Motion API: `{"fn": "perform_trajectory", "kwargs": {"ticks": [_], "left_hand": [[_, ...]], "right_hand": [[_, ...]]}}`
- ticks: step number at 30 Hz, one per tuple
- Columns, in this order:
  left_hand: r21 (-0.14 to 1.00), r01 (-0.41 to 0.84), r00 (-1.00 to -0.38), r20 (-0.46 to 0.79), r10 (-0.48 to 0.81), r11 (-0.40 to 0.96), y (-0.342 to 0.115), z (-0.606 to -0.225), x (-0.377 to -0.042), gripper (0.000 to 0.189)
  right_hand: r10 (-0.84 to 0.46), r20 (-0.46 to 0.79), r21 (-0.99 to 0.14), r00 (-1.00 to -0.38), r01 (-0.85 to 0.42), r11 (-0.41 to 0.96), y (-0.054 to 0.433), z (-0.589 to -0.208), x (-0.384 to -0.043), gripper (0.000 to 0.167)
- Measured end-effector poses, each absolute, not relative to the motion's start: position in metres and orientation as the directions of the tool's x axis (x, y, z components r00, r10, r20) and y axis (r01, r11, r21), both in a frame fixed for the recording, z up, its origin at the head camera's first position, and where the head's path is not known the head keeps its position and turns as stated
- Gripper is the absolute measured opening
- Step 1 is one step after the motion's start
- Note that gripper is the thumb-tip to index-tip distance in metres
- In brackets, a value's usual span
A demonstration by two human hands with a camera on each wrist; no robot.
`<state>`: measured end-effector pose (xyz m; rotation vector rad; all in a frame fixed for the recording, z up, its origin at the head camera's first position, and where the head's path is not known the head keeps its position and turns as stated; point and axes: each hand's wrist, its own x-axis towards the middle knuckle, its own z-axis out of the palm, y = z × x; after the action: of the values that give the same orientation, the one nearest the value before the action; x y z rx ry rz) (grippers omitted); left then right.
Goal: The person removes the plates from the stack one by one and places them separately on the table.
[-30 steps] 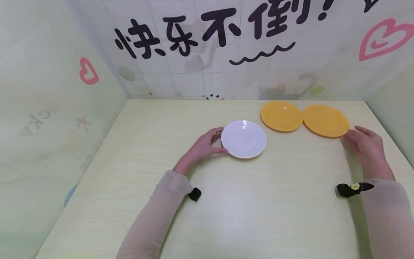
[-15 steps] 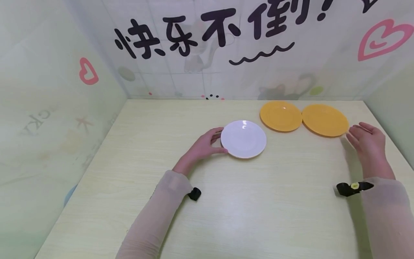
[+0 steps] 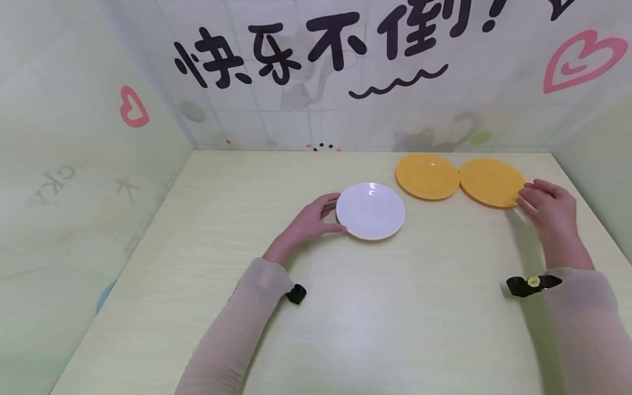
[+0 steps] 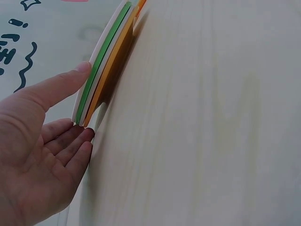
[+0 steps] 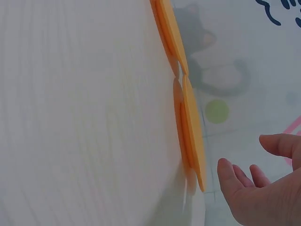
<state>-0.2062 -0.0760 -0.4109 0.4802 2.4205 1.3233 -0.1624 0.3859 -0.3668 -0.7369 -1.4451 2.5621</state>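
Note:
A white plate lies on top of a small stack, whose green plate and lowest orange plate show edge-on in the left wrist view. My left hand rests at the stack's left rim, thumb and relaxed fingers spread along the edge. Two orange plates lie side by side at the back right, rims meeting: a left orange plate and a right orange plate. My right hand is beside the right orange plate, fingertips overlapping its rim in the head view. In the right wrist view, that hand is apart from it.
The pale wooden table reaches back to a printed wall close behind the orange plates. More wall panels stand at the left and right. A black wrist device sits on my right wrist.
My right hand has drawn back slightly from the right orange plate's rim, then come left over it, higher than before. My left hand and the plates have stayed in place.

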Motion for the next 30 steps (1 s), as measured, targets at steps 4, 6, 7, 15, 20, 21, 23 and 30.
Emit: {"fn": "perform_trajectory", "kwargs": {"ticks": [4, 6, 7, 15, 20, 21, 23, 30], "left_hand": [[0.849, 0.122, -0.886, -0.140, 0.442, 0.514, -0.076, -0.410, -0.206, 0.088], [0.850, 0.117, -0.886, -0.144, 0.440, 0.514, -0.076, -0.410, -0.206, 0.087], [0.851, 0.116, -0.886, -0.144, 0.440, 0.513, -0.076, -0.410, -0.206, 0.087], [0.853, 0.126, -0.884, -0.134, 0.447, 0.506, -0.076, -0.410, -0.206, 0.087], [0.849, 0.134, -0.884, -0.130, 0.449, 0.511, -0.076, -0.412, -0.206, 0.087], [0.850, 0.133, -0.884, -0.131, 0.448, 0.510, -0.076, -0.412, -0.206, 0.088], [0.851, 0.131, -0.885, -0.131, 0.447, 0.509, -0.077, -0.413, -0.207, 0.088], [0.850, 0.132, -0.884, -0.132, 0.448, 0.509, -0.077, -0.413, -0.208, 0.088]], "right_hand": [[0.312, -0.354, -0.844, -0.882, 0.157, -0.513, 0.378, -0.365, -0.165, 0.029], [0.302, -0.345, -0.849, -0.889, 0.158, -0.504, 0.373, -0.365, -0.166, 0.029], [0.295, -0.337, -0.851, -0.894, 0.156, -0.501, 0.371, -0.366, -0.166, 0.029], [0.190, -0.218, -0.835, -0.957, 0.082, -0.545, 0.357, -0.370, -0.167, 0.022], [0.156, -0.194, -0.876, -0.969, 0.099, -0.473, 0.348, -0.372, -0.169, 0.019], [0.150, -0.192, -0.884, -0.970, 0.105, -0.456, 0.346, -0.372, -0.169, 0.019], [0.133, -0.184, -0.891, -0.974, 0.108, -0.440, 0.343, -0.372, -0.169, 0.019], [0.100, -0.199, -0.933, -0.975, 0.158, -0.322, 0.332, -0.374, -0.172, 0.025]]}}
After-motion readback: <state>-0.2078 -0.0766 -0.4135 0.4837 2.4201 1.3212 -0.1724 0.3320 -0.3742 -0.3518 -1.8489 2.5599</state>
